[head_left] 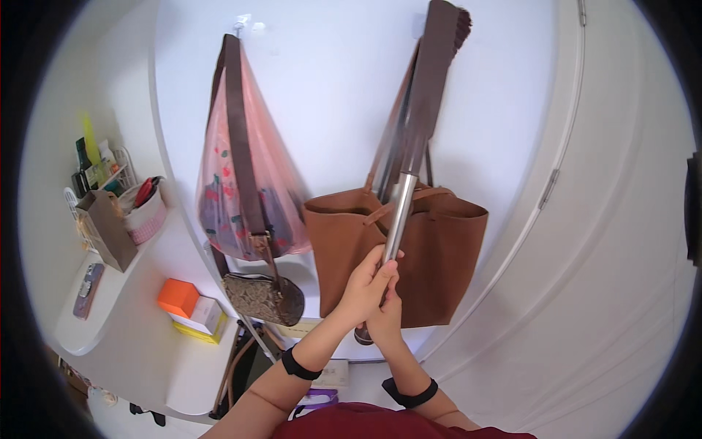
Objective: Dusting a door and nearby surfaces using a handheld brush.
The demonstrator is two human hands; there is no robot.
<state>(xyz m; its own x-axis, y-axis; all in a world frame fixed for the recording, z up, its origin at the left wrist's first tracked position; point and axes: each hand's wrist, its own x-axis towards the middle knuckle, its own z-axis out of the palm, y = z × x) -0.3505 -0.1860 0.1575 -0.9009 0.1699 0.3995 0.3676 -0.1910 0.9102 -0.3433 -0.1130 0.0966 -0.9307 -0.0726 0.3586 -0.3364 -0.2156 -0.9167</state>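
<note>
My left hand [367,287] and my right hand [387,311] are wrapped close together round a long pole [398,219]. It looks like a broom held upside down: a bare silver tube, a wide brown upper part, a dark ridged fringe at the top, and a dark brown butt end below my hands. The pole leans slightly right and crosses in front of a brown tote bag [446,271] on the white door. Left of it hang a pink translucent bag [274,168] and a small patterned pouch bag [252,296] on a dark strap.
White rounded shelves [146,252] on the left carry a grey-brown paper bag [106,227], a pink-white basket [146,223] and bottles. An orange box [179,298] sits lower, beside white and yellow boxes. A pale curtain-like sheet [599,293] covers the right side.
</note>
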